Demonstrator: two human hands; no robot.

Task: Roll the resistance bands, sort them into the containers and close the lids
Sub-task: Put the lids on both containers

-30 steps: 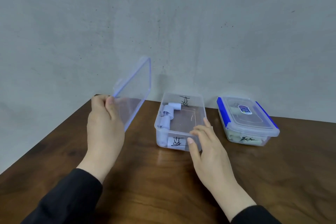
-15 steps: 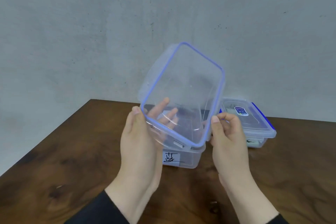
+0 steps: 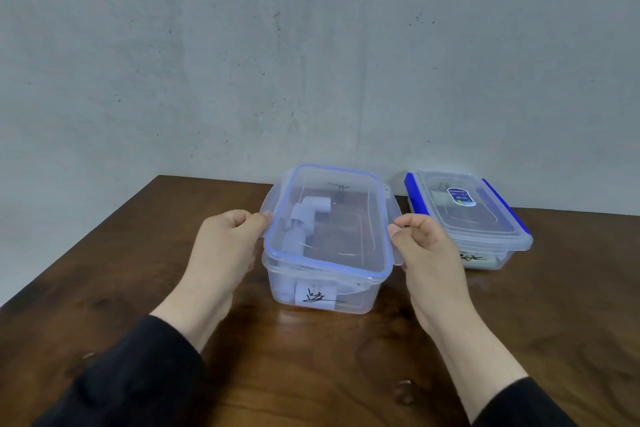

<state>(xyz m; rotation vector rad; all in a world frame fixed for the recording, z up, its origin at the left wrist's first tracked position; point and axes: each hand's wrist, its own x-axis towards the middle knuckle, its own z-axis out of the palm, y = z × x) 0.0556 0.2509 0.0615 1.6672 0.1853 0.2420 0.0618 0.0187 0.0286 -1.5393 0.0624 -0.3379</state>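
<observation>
A clear plastic container (image 3: 322, 291) with a handwritten label stands on the wooden table in front of me. Its clear lid (image 3: 346, 218), with a pale blue seal, lies flat on top. Pale rolled resistance bands (image 3: 301, 222) show through the lid at the left side of the box. My left hand (image 3: 225, 243) pinches the lid's left clip flap. The right clip flap is pinched by my right hand (image 3: 426, 246). Both flaps stick outward, unlatched.
A second container (image 3: 481, 253) with a labelled side stands to the right, near the wall; its lid (image 3: 467, 211) is on, with dark blue clips folded down. The brown table (image 3: 311, 374) ends at a grey wall behind and drops off at the left.
The lid went from my left hand alone at the left, to both hands held tilted over the box, to lying flat on the container.
</observation>
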